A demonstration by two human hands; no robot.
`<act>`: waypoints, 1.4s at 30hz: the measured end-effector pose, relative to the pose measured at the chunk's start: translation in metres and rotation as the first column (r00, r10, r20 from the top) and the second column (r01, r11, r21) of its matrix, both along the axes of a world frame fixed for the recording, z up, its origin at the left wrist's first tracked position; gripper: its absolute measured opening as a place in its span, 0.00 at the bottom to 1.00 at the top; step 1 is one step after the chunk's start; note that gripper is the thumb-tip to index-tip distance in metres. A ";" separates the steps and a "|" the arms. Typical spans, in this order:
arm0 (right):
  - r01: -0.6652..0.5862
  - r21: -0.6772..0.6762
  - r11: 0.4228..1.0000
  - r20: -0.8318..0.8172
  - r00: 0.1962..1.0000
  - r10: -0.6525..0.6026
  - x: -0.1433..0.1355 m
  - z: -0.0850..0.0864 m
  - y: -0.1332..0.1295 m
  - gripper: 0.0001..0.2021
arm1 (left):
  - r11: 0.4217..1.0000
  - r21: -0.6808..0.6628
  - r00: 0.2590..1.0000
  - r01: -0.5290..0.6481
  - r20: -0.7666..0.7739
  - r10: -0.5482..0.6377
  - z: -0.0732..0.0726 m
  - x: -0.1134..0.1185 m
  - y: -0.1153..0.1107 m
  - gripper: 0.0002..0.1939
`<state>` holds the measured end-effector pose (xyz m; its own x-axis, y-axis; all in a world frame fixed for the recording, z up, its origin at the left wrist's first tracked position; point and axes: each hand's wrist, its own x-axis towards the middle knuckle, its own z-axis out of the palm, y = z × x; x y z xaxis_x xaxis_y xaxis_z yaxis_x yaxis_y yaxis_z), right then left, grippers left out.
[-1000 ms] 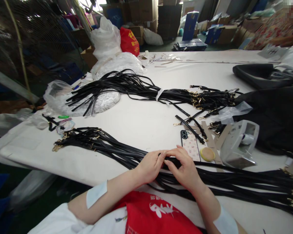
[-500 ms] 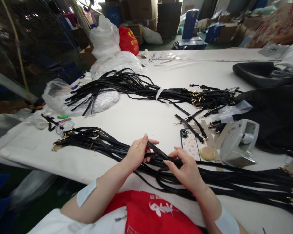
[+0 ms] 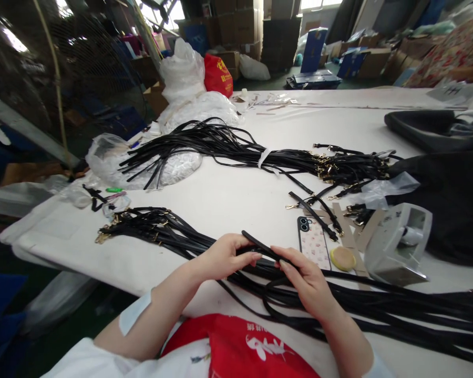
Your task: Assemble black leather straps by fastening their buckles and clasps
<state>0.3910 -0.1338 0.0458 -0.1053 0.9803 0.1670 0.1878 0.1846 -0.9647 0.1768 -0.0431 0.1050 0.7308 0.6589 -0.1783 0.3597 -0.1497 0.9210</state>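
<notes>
Well, right hand (image 3: 308, 275) pinches a black strap (image 3: 259, 243) beside left hand (image 3: 220, 257)

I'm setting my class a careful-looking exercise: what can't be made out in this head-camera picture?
From the head view:
Left hand: palm hidden by the hand itself.
Near black straps: right ends mostly cut off by the right edge.
Tied strap bundle: number of straps hidden by overlapping.
Phone: screen hidden beneath it.
Red cloth: bottom cut off by the lower edge.
</notes>
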 end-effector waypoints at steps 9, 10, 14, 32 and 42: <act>-0.152 0.160 0.975 0.350 0.933 0.088 -0.005 0.010 -0.001 0.19 | 0.966 0.142 0.966 0.215 -0.173 -0.190 -0.004 -0.004 -0.008 0.12; -0.183 0.172 0.968 0.393 0.914 0.102 -0.006 0.011 -0.002 0.20 | 0.966 0.148 0.966 0.214 -0.180 -0.187 -0.006 -0.001 -0.010 0.12; -0.137 0.224 0.965 0.466 0.884 0.017 -0.006 0.009 -0.003 0.18 | 0.987 0.120 0.987 0.110 -0.127 -0.094 -0.011 0.003 -0.010 0.11; -0.074 0.240 0.968 0.443 0.895 -0.041 -0.003 0.006 -0.001 0.13 | 0.992 -0.087 0.994 -0.087 0.052 0.092 -0.021 -0.006 -0.008 0.13; -0.063 0.322 0.945 0.508 0.853 -0.117 -0.006 0.006 -0.005 0.13 | 0.996 -0.050 0.996 -0.080 0.040 0.082 -0.015 0.000 -0.002 0.12</act>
